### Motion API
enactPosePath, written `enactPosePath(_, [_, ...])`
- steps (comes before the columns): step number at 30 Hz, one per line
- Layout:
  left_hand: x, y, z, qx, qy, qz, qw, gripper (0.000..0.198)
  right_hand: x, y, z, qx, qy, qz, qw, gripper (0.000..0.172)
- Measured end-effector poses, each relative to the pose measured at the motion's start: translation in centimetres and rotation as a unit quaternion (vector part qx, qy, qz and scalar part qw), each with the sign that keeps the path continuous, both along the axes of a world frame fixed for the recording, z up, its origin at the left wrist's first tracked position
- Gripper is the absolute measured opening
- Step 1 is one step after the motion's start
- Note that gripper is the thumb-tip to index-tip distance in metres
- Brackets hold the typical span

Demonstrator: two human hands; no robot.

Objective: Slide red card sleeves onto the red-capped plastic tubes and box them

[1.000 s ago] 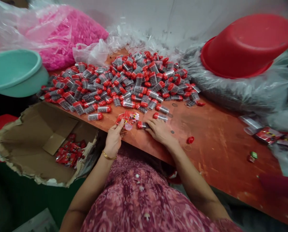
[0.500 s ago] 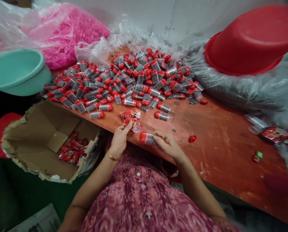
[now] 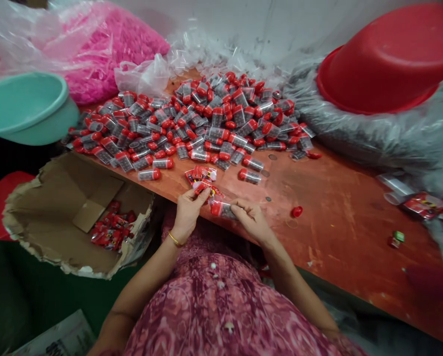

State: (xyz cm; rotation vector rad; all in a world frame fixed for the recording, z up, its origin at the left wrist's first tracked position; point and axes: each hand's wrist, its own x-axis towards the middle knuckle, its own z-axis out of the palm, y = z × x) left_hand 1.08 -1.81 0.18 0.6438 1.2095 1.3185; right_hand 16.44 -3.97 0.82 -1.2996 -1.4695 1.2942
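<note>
One held tube (image 3: pixel 224 209); one teal basin (image 3: pixel 39 126)

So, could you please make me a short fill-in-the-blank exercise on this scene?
1. The left hand pinches a red packet, while the right hand holds a clear container whose cap is ____.
2. A gold bangle is worn on the ____ wrist.
3. The large red tub rests upside ____ on a plastic bag.
4. More red packets lie inside a torn box made of ____.

Missing words: red; left; down; cardboard.
</note>
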Motion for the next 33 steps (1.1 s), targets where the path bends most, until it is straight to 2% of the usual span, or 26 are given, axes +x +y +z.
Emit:
enactPosePath(6, [0.0, -0.3, -0.2, -0.005, -0.006, -0.015, 1.000, 0.028, -0.2, 0.1, -0.7, 0.029, 0.008, -0.039, 0.999, 0.025])
enactPosePath(9, [0.0, -0.2, -0.2, -0.015, -0.032, -0.013, 0.999, 0.032, -0.2, 0.1, -1.2, 0.018, 0.015, -0.031, 0.999, 0.026])
enactPosePath(12, [0.2, -0.2, -0.1, -0.026, -0.068, -0.038, 0.997, 0.036, -0.2, -0.1, -1.7, 0.012, 0.016, -0.011, 1.000, 0.029])
enactPosePath(16, [0.6, -0.3, 0.0, -0.064, -0.097, -0.070, 0.991, 0.039, -0.2, -0.4, -2.0, 0.087, -0.061, -0.027, 0.994, 0.026])
enactPosePath(19, [1.1, -0.6, 0.0, -0.079, -0.115, -0.048, 0.989, 0.038, -0.9, -0.7, -2.3, 0.140, -0.116, -0.078, 0.980, 0.022])
enactPosePath(22, [1.5, -0.8, -0.1, -0.084, -0.134, -0.026, 0.987, 0.039, -2.0, -0.8, -2.7, 0.147, -0.095, -0.130, 0.976, 0.021])
enactPosePath(26, [1.4, -0.7, -0.3, -0.077, -0.134, -0.029, 0.988, 0.039, -2.9, -0.6, -3.1, 0.098, -0.018, -0.111, 0.989, 0.025])
enactPosePath(31, [1.4, 0.0, -0.1, -0.044, -0.135, 0.002, 0.990, 0.039, -3.5, -0.7, -3.5, 0.133, -0.032, -0.078, 0.988, 0.022])
enactPosePath(33, [1.7, 0.1, -0.2, -0.038, -0.142, -0.001, 0.989, 0.041, -3.9, -1.0, -3.7, 0.129, -0.022, -0.093, 0.987, 0.022])
